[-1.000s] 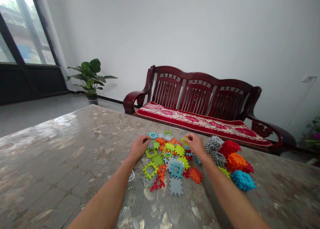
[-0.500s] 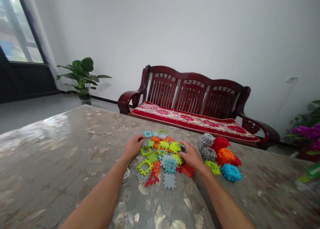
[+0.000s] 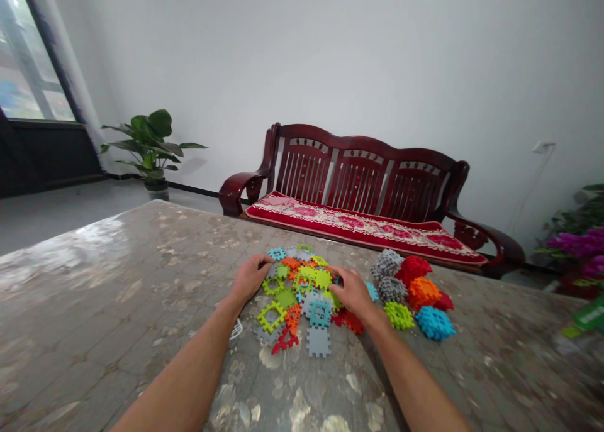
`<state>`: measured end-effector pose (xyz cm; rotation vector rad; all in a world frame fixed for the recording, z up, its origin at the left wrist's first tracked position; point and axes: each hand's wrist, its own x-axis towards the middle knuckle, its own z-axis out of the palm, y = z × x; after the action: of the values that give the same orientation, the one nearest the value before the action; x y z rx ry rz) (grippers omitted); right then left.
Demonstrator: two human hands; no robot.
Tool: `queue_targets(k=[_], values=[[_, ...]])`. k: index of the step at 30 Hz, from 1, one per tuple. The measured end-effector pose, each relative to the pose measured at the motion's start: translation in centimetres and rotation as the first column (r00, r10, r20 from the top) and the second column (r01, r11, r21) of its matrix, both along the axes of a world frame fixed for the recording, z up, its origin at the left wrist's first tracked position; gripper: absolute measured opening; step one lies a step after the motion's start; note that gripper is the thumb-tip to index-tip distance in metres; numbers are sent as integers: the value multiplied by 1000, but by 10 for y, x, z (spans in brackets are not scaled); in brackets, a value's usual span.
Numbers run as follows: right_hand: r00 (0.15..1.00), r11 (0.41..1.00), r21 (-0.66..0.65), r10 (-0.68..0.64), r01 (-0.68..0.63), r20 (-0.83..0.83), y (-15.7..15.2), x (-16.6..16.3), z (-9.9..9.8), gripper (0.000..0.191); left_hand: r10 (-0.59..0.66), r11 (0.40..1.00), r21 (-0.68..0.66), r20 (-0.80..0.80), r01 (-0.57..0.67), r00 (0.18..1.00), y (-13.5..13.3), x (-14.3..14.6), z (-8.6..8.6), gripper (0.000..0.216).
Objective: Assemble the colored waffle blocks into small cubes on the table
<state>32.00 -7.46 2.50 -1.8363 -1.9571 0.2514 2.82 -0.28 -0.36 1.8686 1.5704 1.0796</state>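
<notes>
A heap of flat toothed plastic tiles in green, orange, teal, grey and red lies on the marbled table. My left hand rests on the heap's left edge with curled fingers on a grey tile. My right hand lies over the heap's right side, fingers bent down onto the tiles; what they pinch is hidden. To the right stand several assembled cubes: grey, red, orange, green and blue.
A dark red wooden bench with a red floral cushion stands behind the table. A potted plant is at the back left by the window. Purple flowers and a green item are at the right edge.
My right hand came back from the heap's far side and now lies on its right middle. The left hand stayed put. The view has swung slightly to the right.
</notes>
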Motion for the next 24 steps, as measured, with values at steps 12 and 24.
queue_targets(k=[12, 24], values=[[988, 989, -26, -142, 144, 61, 42, -23, 12, 43, -4, 1000, 10, -3, 4, 1000, 5, -1, -9, 24], [957, 968, -100, -208, 231, 201, 54, -43, 15, 34, -26, 1000, 4, -4, 26, 1000, 10, -3, -17, 25]])
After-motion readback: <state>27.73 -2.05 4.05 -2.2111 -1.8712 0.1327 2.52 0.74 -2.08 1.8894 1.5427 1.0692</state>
